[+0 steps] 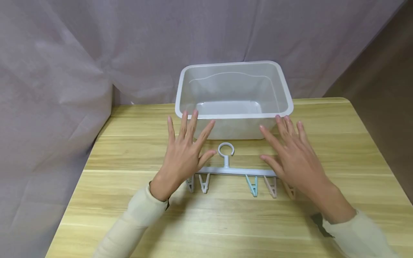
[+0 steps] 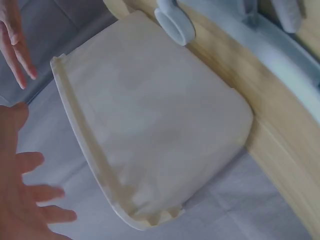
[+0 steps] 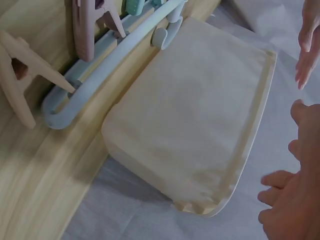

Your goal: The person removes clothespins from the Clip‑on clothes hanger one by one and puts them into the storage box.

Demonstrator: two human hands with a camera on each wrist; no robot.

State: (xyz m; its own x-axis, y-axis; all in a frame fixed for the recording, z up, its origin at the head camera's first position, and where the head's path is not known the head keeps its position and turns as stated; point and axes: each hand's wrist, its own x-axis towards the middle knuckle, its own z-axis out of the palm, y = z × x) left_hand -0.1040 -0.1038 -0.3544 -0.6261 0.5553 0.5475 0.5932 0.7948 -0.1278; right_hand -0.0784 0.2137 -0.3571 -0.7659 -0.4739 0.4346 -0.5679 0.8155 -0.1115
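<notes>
In the head view my left hand (image 1: 182,154) hovers with spread, straight fingers over the left part of a pale blue clip hanger (image 1: 240,172). My right hand (image 1: 297,159) is spread the same way over the hanger's right end, hiding it. Neither hand holds anything. The hanger lies flat on the table, its round hook (image 1: 226,161) pointing away from me. Along its bar hang several clothes pegs: a whitish one (image 1: 204,183), a light blue one (image 1: 252,185), a pinkish one (image 1: 271,187) and a beige one (image 1: 290,190), partly covered by the right hand.
Behind the hanger stands a whitish plastic basin (image 1: 233,129), upright near the table's back edge, with nothing seen inside. The wooden table (image 1: 226,225) has a rounded far right corner. A grey-lilac cloth (image 1: 145,46) hangs behind it and down the left side.
</notes>
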